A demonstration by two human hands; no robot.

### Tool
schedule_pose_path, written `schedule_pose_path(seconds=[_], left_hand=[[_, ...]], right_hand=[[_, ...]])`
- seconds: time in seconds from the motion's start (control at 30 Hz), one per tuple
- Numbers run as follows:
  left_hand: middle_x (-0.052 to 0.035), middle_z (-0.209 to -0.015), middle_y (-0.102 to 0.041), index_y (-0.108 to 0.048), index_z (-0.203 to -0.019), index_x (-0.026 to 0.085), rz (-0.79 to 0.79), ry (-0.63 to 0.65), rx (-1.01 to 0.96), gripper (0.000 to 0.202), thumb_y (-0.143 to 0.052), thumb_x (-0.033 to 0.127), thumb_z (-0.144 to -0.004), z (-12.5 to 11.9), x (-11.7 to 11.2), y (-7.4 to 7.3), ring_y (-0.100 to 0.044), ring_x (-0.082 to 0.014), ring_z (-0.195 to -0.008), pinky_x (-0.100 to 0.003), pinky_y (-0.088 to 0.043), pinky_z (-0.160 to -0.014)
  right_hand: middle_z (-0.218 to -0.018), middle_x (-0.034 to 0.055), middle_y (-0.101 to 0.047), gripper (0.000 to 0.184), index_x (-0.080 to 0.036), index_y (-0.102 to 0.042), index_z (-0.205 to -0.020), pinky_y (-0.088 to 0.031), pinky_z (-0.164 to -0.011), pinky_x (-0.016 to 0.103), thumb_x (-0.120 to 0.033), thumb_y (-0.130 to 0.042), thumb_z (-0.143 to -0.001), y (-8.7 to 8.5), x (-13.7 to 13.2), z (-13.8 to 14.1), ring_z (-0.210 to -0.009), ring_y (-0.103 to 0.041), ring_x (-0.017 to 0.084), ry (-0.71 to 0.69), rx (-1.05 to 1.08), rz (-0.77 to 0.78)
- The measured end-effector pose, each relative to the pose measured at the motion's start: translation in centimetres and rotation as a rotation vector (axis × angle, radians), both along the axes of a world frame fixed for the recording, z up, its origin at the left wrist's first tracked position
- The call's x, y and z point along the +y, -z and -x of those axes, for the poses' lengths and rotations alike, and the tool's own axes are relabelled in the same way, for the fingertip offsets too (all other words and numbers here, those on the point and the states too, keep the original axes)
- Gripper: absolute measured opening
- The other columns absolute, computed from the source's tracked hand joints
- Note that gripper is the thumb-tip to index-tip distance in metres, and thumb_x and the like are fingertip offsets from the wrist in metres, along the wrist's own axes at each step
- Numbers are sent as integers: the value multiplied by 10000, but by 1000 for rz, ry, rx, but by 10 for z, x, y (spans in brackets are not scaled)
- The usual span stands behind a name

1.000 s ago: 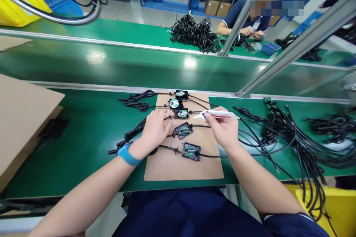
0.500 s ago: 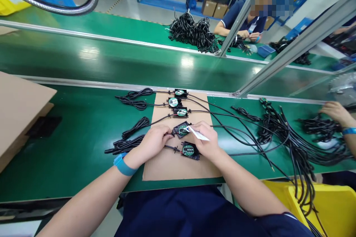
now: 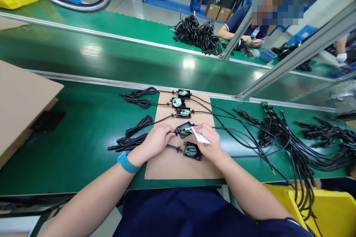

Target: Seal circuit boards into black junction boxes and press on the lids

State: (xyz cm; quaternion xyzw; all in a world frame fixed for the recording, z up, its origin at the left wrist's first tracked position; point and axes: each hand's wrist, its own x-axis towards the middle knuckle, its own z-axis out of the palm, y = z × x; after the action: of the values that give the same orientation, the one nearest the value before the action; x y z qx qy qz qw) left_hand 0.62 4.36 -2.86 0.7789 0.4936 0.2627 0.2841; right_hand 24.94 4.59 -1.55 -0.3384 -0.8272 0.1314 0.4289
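Note:
Several small black housings with green circuit boards and black cables lie in a row on a brown cardboard sheet (image 3: 178, 164). My left hand (image 3: 155, 140) is closed on the cable at the left side of the fourth housing (image 3: 184, 130). My right hand (image 3: 210, 143) grips a white tube (image 3: 200, 136) whose nozzle points down onto that housing's board. The nearest housing (image 3: 191, 151) lies just below, partly under my right hand. Three more housings (image 3: 180, 102) sit farther up the sheet.
A tangle of black cables (image 3: 294, 144) spreads over the green bench to the right. A cardboard box (image 3: 19, 100) stands at the left, a yellow bin (image 3: 330, 207) at the lower right. Across the conveyor a person works by a heap of black cables (image 3: 198, 33). A slanted metal strut (image 3: 289, 59) crosses the right.
My right hand brought the tube down from above the third housing to the fourth, and my left hand shifted down beside it. Another person's hand at the right has left the view.

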Motion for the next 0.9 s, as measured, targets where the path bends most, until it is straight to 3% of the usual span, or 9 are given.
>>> schedule_pose_path(seconds=[0.4,0.67,0.9], left_hand=[[-45,-803,-690,-711,-837,206,24,-40,-103,197,-569,269,-959,2,0,-1,-642,-209,-800,-331,-496,-792],[-43,-756,-678,-707,-825,185,43,-59,-123,264,-525,299,-978,2,0,-5,-618,-192,-737,-308,-480,-727],[-47,-756,-689,-708,-818,189,42,-64,-144,236,-538,276,-957,1,1,-3,-628,-199,-749,-322,-495,-737]], right_hand=[[-1005,101,-715,284,-238,-669,-1117,-573,-753,392,-84,-555,-907,4,-4,-5,-911,-675,227,40,17,28],[-998,98,-705,283,-234,-682,-1113,-568,-747,390,-81,-572,-902,9,-2,-9,-890,-670,224,42,43,48],[-941,62,-717,256,-262,-685,-1078,-561,-749,391,-89,-596,-912,-7,-7,0,-865,-669,217,59,104,66]])
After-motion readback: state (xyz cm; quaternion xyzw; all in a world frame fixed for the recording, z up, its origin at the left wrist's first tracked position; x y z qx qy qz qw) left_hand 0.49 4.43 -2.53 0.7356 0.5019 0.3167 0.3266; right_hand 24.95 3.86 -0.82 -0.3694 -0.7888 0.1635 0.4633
